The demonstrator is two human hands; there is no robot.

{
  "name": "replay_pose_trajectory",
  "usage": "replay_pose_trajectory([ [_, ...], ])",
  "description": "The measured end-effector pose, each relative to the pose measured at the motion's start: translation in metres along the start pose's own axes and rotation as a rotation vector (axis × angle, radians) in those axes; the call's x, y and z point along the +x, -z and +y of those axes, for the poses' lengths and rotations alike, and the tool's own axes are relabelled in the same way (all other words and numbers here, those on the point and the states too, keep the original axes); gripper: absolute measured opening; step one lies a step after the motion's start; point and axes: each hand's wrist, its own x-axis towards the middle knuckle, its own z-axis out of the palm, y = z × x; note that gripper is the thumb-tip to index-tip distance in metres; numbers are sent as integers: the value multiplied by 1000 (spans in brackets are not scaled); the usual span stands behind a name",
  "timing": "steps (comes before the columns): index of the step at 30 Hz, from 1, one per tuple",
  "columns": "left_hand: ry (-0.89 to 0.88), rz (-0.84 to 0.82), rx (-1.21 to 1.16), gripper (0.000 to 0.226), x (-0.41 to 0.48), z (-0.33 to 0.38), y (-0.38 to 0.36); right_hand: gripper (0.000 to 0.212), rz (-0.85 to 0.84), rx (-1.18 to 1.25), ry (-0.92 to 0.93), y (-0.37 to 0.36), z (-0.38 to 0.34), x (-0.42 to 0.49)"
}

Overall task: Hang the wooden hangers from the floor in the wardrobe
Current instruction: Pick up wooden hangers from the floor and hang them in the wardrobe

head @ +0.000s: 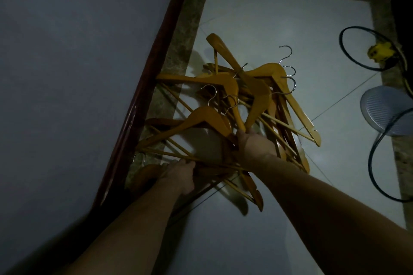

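A tangled pile of several wooden hangers (250, 87) with metal hooks lies on the pale tiled floor (290, 18). My right hand (254, 147) is closed around the lower ends of hangers in the middle of the pile. My left hand (178, 174) grips the thin crossbars of hangers at the pile's lower left. Both forearms reach in from the bottom of the view. The wardrobe is not visible.
A grey wall (67, 73) with a dark red-brown skirting (145, 87) runs along the left. At the right lie a black cable loop (348, 56), a yellow plug block (380, 52) and a round grey disc (384, 114).
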Motion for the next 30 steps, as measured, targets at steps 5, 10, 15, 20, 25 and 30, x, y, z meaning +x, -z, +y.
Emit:
replay_pose_trajectory([
  [5,-23,26,63,49,8,1,-3,45,61,5,4,-2,0,2],
  [10,-1,85,37,34,4,5,-13,39,54,36,-32,-1,-3,5],
  [15,-127,128,-82,40,-6,-3,-11,46,-37,83,-53,8,-5,10],
  [20,-220,117,-228,17,-18,-12,1,34,-50,188,-48,15,-1,16],
  [25,-224,182,-288,43,-32,-11,17,22,-64,408,-22,26,11,10],
  [30,-252,254,-172,48,-47,0,43,27,-158,514,5,49,19,-11],
])
